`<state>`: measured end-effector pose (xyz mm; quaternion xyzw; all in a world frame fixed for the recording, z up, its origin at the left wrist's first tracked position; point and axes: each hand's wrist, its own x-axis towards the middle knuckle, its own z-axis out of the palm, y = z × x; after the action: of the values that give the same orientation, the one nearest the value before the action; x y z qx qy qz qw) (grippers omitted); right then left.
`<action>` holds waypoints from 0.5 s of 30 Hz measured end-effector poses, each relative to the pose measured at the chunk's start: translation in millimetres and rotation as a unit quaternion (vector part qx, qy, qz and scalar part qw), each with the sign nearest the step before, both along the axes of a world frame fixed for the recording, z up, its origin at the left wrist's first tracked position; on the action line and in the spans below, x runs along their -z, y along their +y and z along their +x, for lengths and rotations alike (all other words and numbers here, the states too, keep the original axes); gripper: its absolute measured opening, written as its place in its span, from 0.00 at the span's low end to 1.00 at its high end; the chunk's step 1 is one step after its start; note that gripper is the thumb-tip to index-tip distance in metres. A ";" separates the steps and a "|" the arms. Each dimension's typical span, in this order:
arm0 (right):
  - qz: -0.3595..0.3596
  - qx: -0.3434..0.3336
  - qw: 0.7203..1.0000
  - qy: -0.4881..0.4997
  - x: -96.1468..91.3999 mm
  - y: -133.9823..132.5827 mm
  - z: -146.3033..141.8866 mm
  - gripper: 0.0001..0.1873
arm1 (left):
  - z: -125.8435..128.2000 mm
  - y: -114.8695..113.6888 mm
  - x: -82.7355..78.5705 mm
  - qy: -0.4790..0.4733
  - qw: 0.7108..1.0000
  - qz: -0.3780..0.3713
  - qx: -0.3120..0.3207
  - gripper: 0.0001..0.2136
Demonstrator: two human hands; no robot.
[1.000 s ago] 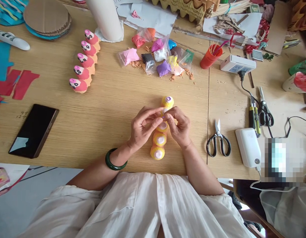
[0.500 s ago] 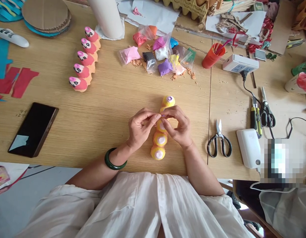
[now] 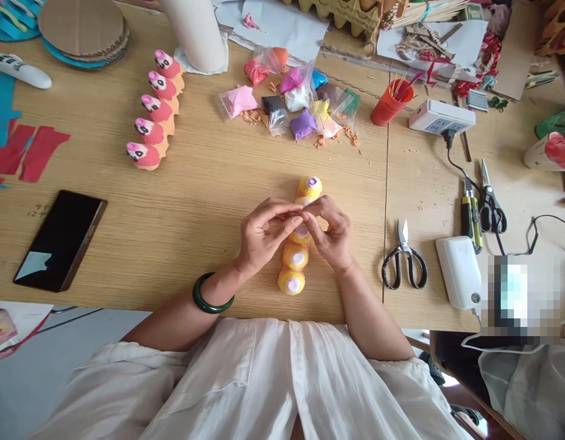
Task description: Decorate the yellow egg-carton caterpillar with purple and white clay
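My left hand (image 3: 264,235) and my right hand (image 3: 330,232) meet fingertip to fingertip over a row of yellow clay-covered bumps (image 3: 292,283). Between them they pinch a small purple piece of clay (image 3: 295,213), mostly hidden by the fingers. The row lies on the table, running away from me. Its bumps carry pale pinkish-white discs, and the far one also bears a purple ring (image 3: 313,181). My hands cover part of the middle bumps. A dark green bangle (image 3: 213,293) circles my left wrist.
Farther back lie several bags of coloured clay (image 3: 303,124) and a red cup (image 3: 387,104) of sticks. A pink-and-red bump row (image 3: 147,153) stands at left, above a phone (image 3: 61,241). On the right are scissors (image 3: 404,256), a white power bank (image 3: 459,272) and a power strip (image 3: 441,117).
The fingertips of my two hands have come closer together and now overlap. The purple clay shows as a thin strip slightly farther left. The row of bumps stays in place.
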<state>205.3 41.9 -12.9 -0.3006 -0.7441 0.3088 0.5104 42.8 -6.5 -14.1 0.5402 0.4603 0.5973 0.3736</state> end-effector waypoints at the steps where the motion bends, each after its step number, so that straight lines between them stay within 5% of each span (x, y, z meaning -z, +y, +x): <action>1: -0.002 -0.005 1.000 -0.001 -0.1 0.0 0.0 0.13 | 0.1 -0.1 0.1 0.008 1.000 0.007 -0.004 0.07; 4: -0.021 -0.002 1.000 0.003 -0.6 -1.4 0.8 0.16 | 0.3 0.7 -1.4 0.014 0.999 0.026 -0.022 0.06; 8: -0.047 0.009 0.999 0.009 -1.6 -3.2 2.7 0.05 | 0.3 1.9 -4.4 0.020 0.999 0.017 -0.045 0.10; 15: 0.013 -0.010 1.000 0.014 -2.0 -1.6 0.6 0.01 | -0.5 1.4 -2.6 0.013 0.999 -0.010 -0.043 0.17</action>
<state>205.9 40.3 -10.8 -0.2827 -0.7438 0.3082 0.5213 42.2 -5.2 -11.5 0.5240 0.4937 0.6011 0.3468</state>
